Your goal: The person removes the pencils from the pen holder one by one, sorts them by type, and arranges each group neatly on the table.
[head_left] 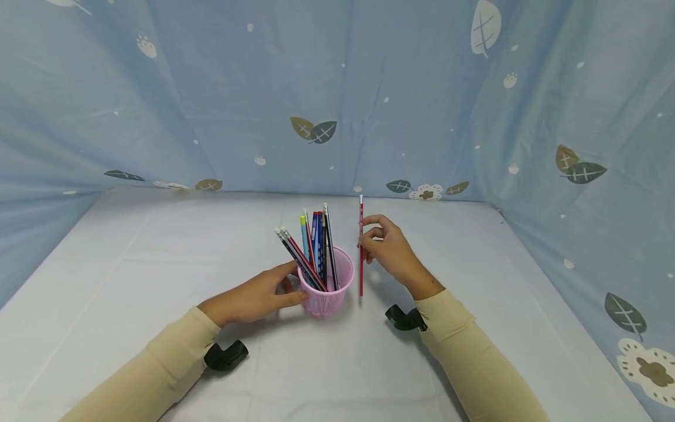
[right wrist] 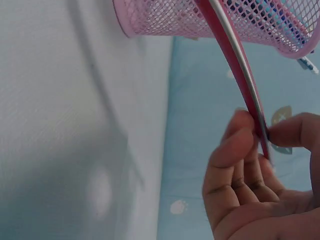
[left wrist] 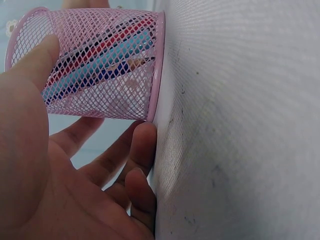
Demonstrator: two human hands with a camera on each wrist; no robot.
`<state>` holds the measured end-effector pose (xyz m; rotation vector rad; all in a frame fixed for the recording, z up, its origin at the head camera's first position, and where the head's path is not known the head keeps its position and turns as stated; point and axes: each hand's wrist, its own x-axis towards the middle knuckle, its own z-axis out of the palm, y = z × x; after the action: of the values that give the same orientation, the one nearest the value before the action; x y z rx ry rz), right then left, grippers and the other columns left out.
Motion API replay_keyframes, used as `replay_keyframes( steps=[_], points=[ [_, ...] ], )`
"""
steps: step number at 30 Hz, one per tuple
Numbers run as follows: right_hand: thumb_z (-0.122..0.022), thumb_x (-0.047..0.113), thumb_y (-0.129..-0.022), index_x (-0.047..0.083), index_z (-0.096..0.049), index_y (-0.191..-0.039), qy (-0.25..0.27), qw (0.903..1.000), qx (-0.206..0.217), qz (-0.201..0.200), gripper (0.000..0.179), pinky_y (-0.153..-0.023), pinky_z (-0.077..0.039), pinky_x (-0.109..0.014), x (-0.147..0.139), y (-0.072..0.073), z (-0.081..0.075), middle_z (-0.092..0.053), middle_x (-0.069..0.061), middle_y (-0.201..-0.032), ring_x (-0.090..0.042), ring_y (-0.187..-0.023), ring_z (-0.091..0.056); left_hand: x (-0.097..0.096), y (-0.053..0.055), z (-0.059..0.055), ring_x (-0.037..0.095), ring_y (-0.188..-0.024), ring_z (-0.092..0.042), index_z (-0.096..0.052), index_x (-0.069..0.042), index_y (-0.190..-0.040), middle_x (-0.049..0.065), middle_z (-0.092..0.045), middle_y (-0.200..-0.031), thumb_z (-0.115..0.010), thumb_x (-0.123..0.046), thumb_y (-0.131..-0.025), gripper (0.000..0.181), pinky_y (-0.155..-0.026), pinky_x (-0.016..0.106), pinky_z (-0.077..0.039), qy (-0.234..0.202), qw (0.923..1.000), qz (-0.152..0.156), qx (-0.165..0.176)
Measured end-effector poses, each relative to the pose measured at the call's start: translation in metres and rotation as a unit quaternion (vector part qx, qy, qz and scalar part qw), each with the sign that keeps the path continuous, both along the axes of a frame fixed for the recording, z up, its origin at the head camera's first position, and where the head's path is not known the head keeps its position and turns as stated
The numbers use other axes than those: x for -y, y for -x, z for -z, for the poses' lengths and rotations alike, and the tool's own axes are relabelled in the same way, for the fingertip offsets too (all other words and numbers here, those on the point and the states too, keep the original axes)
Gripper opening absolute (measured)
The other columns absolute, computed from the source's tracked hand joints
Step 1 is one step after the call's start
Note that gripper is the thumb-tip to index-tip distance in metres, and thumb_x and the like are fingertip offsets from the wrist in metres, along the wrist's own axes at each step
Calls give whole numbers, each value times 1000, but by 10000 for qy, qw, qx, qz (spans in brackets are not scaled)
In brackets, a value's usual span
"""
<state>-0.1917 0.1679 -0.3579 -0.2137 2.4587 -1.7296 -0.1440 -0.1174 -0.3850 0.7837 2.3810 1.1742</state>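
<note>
Pinching red pencil (head_left: pixel 361 272) in right grip (head_left: pixel 392 252), off desk (head_left: pixel 158 264), just right of pink mesh cup (head_left: pixel 323 303); holding cup in left grip (head_left: pixel 253 299); likely mid-transfer; next, probably keep pencil clear of rim.

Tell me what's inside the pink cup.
The pink cup holds pencils: black, red, blue and light blue. They overlap, hiding parts of some, so I cannot give an exact count.

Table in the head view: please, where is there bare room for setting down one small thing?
Bare on the table: left, between the left sleeve and blue cloth; right, between the right sleeve and blue cloth; near side, between the sleeves. Crowded: the centre, where the left hand touches the pink cup of pencils and the right hand pinches a red pencil.
</note>
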Motion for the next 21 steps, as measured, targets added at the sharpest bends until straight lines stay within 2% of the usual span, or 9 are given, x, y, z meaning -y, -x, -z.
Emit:
replay_keyframes(
  steps=[7,12,16,21],
  points=[
    [-59,8,-95,5,-46,-137,-488,9980,251,-326,44,-65,-53,-37,-4,4,10,-63,-6,-81,-18,-58,-58,0,-2,-1,16,-94,-57,-40,-17,-148,3,-61,-111,-61,-45,-98,61,-71,30,-50,57,10000,-16,45],
    [-61,8,-94,9,-47,-135,-692,9956,468,-416,44,-64,-55,-34,-4,6,15,-65,-10,-85,-19,-59,-61,0,-2,-1,17,-94,-56,-40,-19,-147,1,-61,-110,-62,-46,-98,60,-73,30,-49,76,10000,-49,33],
    [-60,6,-93,6,-46,-134,-675,9938,715,-527,43,-63,-57,-33,-6,6,18,-65,-14,-88,-19,-60,-63,1,-1,0,17,-94,-56,-39,-17,-149,1,-61,-108,-62,-46,-98,62,-72,30,-49,75,9999,-36,84],
    [-60,4,-93,2,-45,-134,-749,9930,691,-590,43,-60,-57,-34,-9,7,20,-66,-16,-91,-18,-60,-63,1,0,1,17,-93,-56,-36,-15,-151,2,-61,-108,-61,-46,-98,67,-71,30,-50,111,9999,-67,48]
  ],
)
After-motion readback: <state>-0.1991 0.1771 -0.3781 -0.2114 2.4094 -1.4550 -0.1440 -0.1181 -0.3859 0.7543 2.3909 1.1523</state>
